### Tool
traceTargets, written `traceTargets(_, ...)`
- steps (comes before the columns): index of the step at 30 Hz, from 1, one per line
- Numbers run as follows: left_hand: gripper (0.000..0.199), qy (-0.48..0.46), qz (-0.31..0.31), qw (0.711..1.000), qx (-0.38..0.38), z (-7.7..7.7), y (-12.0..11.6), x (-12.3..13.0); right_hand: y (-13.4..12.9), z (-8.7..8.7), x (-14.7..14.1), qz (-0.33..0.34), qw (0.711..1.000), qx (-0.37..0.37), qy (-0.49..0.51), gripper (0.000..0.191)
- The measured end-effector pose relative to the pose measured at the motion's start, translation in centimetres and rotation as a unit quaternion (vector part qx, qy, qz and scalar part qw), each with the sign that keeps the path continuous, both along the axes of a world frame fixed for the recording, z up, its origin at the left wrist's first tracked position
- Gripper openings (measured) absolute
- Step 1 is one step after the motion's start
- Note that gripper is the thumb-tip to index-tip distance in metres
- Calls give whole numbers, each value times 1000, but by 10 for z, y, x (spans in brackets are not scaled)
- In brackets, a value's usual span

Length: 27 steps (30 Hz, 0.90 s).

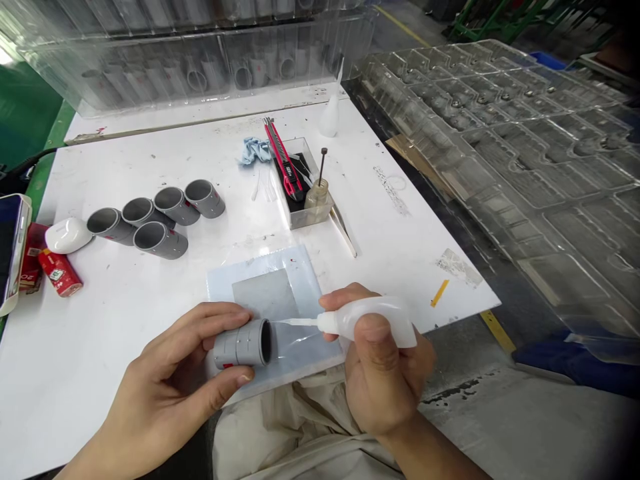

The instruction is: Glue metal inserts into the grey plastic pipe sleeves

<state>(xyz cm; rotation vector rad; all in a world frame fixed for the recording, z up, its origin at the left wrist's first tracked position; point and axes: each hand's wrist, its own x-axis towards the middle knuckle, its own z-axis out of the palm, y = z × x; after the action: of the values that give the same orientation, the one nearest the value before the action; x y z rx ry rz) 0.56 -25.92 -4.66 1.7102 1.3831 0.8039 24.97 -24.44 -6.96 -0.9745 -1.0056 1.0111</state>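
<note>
Head view: grey plastic pipe coupling (243, 344), ridged around its body, with a red mark too small to read, over a pale blue sheet (265, 313) on a white table (100, 373), gripped by the curled fingers and thumb of the left hand (170, 380). Right hand (385, 360) pinching a white squeeze bottle (370, 320) between thumb and fingers, thin nozzle (295, 322) at the coupling's open end. Five similar couplings (175, 205) lying farther up the table.
</note>
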Motion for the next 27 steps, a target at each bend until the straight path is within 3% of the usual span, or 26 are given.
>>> traceTargets(9, 44, -4, -3, 1000, 8, 0, 0, 4, -3, -3, 3, 13, 1000, -24, 9, 22)
traceTargets(20, 45, -5, -9, 1000, 11, 3, 1, 5, -2, -2, 1, 5, 1000, 8, 8, 24)
traceTargets(27, 44, -15, 0, 1000, 4, 0, -1, 3, -3, -3, 3, 25, 999, -21, 18, 22)
